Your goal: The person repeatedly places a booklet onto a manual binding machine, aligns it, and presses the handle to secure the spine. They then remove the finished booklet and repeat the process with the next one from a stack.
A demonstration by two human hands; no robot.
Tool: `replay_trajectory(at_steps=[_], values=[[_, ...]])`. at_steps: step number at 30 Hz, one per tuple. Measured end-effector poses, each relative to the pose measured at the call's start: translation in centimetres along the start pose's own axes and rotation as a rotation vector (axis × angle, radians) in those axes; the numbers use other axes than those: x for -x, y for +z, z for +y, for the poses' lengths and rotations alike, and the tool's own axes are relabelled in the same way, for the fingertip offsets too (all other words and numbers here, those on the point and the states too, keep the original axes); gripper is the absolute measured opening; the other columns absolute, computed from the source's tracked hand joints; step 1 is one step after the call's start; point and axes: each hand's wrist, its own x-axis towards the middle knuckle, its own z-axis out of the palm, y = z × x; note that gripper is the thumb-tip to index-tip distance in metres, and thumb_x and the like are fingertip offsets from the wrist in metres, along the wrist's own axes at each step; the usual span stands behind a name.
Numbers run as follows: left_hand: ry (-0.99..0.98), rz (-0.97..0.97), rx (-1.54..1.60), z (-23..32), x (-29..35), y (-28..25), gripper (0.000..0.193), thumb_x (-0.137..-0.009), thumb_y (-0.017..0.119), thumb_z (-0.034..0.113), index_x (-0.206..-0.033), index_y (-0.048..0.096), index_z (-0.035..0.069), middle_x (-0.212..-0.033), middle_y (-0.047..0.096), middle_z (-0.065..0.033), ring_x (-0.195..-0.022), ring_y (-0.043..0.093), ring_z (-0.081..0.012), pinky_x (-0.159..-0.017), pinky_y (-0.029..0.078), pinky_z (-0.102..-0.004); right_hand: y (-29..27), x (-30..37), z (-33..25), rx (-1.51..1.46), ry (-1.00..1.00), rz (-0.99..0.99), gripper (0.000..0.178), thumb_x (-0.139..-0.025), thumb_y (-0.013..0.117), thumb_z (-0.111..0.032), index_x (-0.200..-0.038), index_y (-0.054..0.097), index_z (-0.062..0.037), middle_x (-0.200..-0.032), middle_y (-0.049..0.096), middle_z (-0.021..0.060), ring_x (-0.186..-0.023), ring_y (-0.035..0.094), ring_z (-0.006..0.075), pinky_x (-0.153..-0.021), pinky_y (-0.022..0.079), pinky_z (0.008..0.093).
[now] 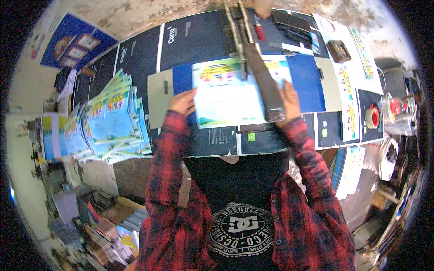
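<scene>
A printed sheet [221, 106], white with light blue, yellow and green patterns, lies on a blue board [307, 86] in front of me. My left hand [183, 103] has its fingers curled at the sheet's left edge, gripping it. A long dark brown bar [264, 83] slants over the sheet, its near end close to my right hand [289, 101]. The right hand's fingers are stretched out over the sheet's right side, next to the bar; its palm is partly hidden by the bar's end. Metal rods [233, 27] rise from the bar's far end.
Fanned stacks of printed sheets [108, 117] fill the table's left. At the right are a tape roll [372, 118], a strip of printed sheets [348, 104], a small brown box [339, 51] and a dark flat device [291, 21]. A red-handled tool [259, 30] lies behind the bar.
</scene>
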Motion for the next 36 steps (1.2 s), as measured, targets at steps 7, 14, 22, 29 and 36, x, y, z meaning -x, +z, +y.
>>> replay_trajectory(at_steps=[7,14,22,29,36], values=[[-0.007,0.062,-0.106,0.6,-0.6,-4.4,0.048,-0.087,0.074,0.027,-0.118,0.061,-0.007,-0.091,0.07,-0.0074,-0.075,0.066,-0.0105,-0.071,0.056,-0.0232,1.3,-1.5,-4.9,0.043,0.09,-0.063,0.088,-0.082,0.064,-0.056,-0.152,0.03,-0.0145,-0.158,0.019,0.0236,-0.145,0.017,0.0444,-0.116,0.013,0.0603],[-0.027,0.023,-0.091,0.8,0.1,-3.8,0.047,-0.087,0.074,0.025,-0.117,0.061,-0.009,-0.087,0.069,-0.006,-0.07,0.064,-0.0094,-0.066,0.055,-0.0218,0.9,-1.3,-3.1,0.056,0.087,-0.042,0.084,-0.085,0.057,-0.063,-0.15,0.034,-0.0151,-0.157,0.028,0.0141,-0.145,0.022,0.0384,-0.115,0.011,0.0621],[1.094,0.423,-1.028,-2.3,3.5,2.3,0.049,-0.089,0.066,0.029,-0.128,0.057,0.002,-0.129,0.06,-0.0145,-0.119,0.056,-0.0321,-0.102,0.04,-0.0502,0.7,-1.1,-3.5,0.205,0.084,-0.061,0.08,-0.084,0.062,-0.046,-0.152,0.029,-0.0217,-0.159,0.025,0.0091,-0.146,0.023,0.0355,-0.113,0.013,0.0662],[0.995,0.315,-1.518,-6.5,4.9,7.7,0.07,-0.093,0.049,0.052,-0.145,0.04,0.006,-0.155,0.033,-0.0079,-0.144,0.028,-0.0315,-0.112,0.015,-0.065,4.3,-1.5,1.1,0.142,-0.024,-0.073,0.066,-0.091,0.057,-0.024,-0.151,0.031,-0.0195,-0.159,0.023,0.0058,-0.143,0.028,0.0299,-0.114,0.02,0.0581],[0.956,0.302,-1.412,-6.6,4.3,8.5,0.068,-0.093,0.047,0.052,-0.144,0.042,0.008,-0.154,0.036,-0.0063,-0.144,0.027,-0.0292,-0.112,0.012,-0.0647,-12.3,-7.5,-4.6,-0.255,-0.12,0.209,0.057,-0.092,0.063,-0.034,-0.134,0.05,0.0018,-0.119,0.062,0.0262,-0.109,0.063,0.0375,-0.093,0.05,0.0411]])
